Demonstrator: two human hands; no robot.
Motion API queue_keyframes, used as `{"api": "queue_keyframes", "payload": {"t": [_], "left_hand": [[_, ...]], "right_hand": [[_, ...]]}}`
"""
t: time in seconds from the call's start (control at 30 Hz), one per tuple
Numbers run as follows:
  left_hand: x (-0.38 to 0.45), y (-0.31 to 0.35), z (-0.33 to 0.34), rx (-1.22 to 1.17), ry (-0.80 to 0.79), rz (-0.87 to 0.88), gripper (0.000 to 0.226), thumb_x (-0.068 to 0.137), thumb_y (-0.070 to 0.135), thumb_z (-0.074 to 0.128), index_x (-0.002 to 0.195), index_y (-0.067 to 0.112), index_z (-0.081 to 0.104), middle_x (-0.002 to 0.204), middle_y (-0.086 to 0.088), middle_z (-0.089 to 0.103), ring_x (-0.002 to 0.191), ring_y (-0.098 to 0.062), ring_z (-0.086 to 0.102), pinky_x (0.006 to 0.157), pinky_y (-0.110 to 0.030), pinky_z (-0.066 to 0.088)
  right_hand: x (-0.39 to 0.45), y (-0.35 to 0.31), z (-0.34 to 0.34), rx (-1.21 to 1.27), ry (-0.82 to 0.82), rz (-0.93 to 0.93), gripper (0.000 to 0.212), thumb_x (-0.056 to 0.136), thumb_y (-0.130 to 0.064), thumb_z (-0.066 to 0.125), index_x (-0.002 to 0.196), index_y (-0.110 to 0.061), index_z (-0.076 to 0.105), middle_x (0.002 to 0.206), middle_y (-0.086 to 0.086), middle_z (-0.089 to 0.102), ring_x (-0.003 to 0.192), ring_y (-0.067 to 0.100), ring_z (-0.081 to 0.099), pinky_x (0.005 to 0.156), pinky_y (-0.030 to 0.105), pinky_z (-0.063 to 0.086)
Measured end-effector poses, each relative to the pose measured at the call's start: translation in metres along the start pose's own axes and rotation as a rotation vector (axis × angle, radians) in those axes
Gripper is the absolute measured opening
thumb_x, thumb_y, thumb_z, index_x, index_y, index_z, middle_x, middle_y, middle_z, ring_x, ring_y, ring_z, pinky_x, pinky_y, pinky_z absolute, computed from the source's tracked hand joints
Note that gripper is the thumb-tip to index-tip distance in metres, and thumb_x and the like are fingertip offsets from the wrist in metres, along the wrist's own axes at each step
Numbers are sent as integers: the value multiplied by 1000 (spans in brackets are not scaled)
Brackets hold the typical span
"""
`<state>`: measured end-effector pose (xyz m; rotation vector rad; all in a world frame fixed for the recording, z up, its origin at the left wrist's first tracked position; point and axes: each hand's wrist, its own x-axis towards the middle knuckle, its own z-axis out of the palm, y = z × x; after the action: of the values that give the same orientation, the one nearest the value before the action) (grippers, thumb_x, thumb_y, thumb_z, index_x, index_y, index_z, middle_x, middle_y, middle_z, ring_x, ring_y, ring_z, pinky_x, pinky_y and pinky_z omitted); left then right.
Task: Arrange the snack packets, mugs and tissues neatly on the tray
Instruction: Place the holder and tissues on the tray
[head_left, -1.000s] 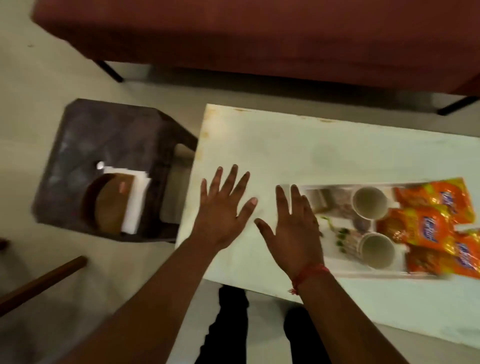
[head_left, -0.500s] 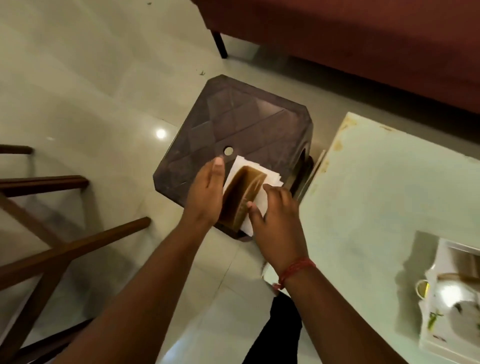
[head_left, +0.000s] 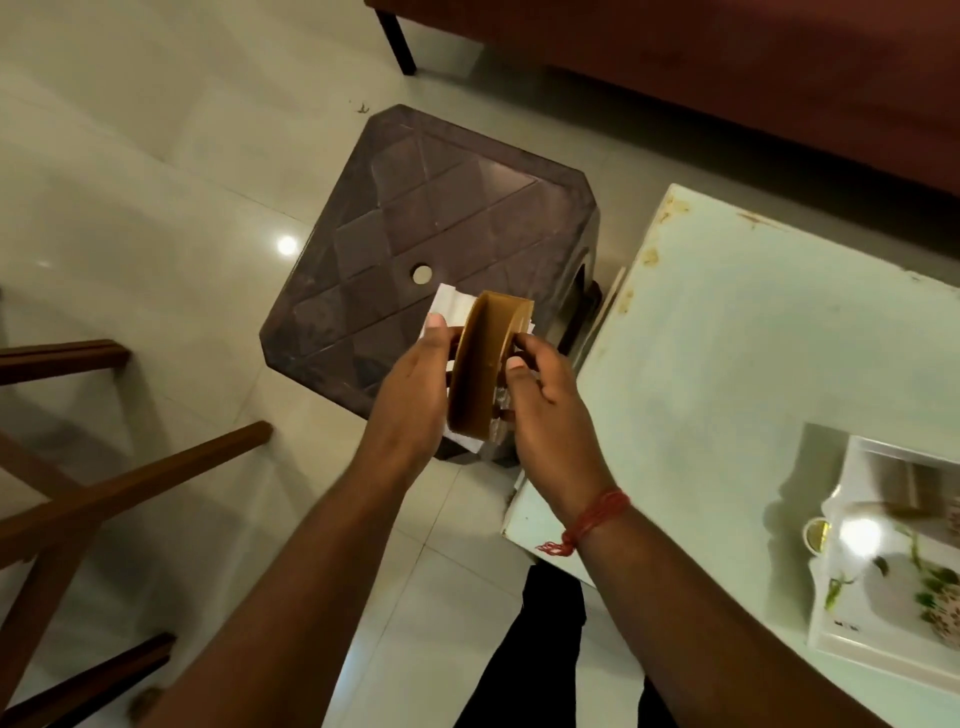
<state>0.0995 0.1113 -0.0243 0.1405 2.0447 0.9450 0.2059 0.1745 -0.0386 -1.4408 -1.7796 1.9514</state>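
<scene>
A brown tissue holder (head_left: 480, 364) with white tissues (head_left: 451, 304) is gripped between the left hand (head_left: 415, 387) and right hand (head_left: 543, 410) — fingers curled round its sides — above a dark plastic stool (head_left: 441, 218); the tray (head_left: 852, 639) lies on the pale table (head_left: 737, 338).

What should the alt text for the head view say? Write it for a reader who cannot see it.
Both hands, left hand and right hand, hold a brown tissue holder with white tissues above a dark brown stool. To the right, a pale table carries a white tray at the frame's edge.
</scene>
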Motion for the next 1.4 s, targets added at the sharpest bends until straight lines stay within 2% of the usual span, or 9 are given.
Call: {"api": "queue_keyframes", "payload": {"t": [0.1, 0.2, 0.37, 0.67, 0.77, 0.9, 1.1, 1.27, 1.4], "left_hand": [[-14, 4, 37, -21, -38, -20, 59, 94, 64, 21, 137, 34, 49, 137, 5, 56, 121, -21, 56, 99, -42, 45], [-32, 1, 84, -34, -99, -26, 53, 96, 63, 24, 137, 38, 47, 137, 8, 56, 114, -16, 58, 96, -38, 50], [-73, 1, 182, -121, -294, -23, 36, 100, 58, 24, 121, 52, 52, 104, 32, 57, 91, 7, 59, 62, -14, 52], [-147, -23, 345, -61, -446, -114, 44, 98, 63, 25, 120, 48, 60, 121, 16, 63, 108, -3, 62, 75, -31, 56], [-162, -36, 381, -35, -467, -131, 40, 98, 62, 25, 109, 52, 61, 118, 18, 65, 107, -1, 62, 75, -31, 56], [-168, -50, 409, -35, -433, -170, 42, 97, 64, 27, 92, 54, 67, 99, 22, 71, 94, 1, 67, 68, -28, 56], [-164, -55, 428, -45, -365, -206, 42, 97, 65, 26, 105, 49, 64, 99, 20, 70, 101, -6, 65, 67, -30, 54], [-162, -58, 432, -8, -360, -187, 55, 96, 66, 21, 133, 41, 54, 114, 14, 65, 117, -12, 58, 79, -32, 53], [-159, -58, 428, 52, -325, -100, 61, 95, 68, 19, 143, 37, 42, 146, 1, 50, 133, -20, 48, 112, -45, 38]], "right_hand": [[-10, 11, -42, 10, -3, 5, 40, 104, -40, 35, 143, -32, 39, 142, -7, 41, 120, 8, 47, 86, 14, 45], [-22, 29, -93, 8, 2, 23, 41, 104, -38, 36, 143, -29, 41, 135, -6, 45, 123, 17, 53, 100, 34, 51], [-47, 81, -185, 13, 66, 91, 40, 103, -37, 37, 141, -28, 45, 134, -3, 48, 121, 17, 54, 101, 45, 50], [-117, 173, -319, 157, 225, 189, 35, 103, -35, 39, 134, -29, 54, 132, -3, 57, 119, 14, 58, 102, 41, 48], [-131, 193, -338, 184, 256, 163, 30, 102, -28, 41, 129, -28, 55, 120, -3, 64, 109, 11, 61, 90, 30, 51], [-134, 211, -348, 189, 258, 201, 30, 99, -23, 45, 128, -25, 54, 117, -4, 66, 105, 10, 62, 88, 27, 49], [-122, 221, -352, 185, 221, 269, 44, 93, -17, 49, 136, -26, 48, 119, -1, 65, 106, 15, 64, 86, 30, 54], [-118, 220, -352, 177, 220, 279, 51, 91, -12, 51, 139, -25, 45, 125, 3, 63, 112, 21, 62, 95, 44, 54], [-126, 215, -349, 45, 237, 234, 65, 93, -16, 55, 151, -24, 27, 144, 3, 49, 132, 23, 49, 107, 44, 46]]}}
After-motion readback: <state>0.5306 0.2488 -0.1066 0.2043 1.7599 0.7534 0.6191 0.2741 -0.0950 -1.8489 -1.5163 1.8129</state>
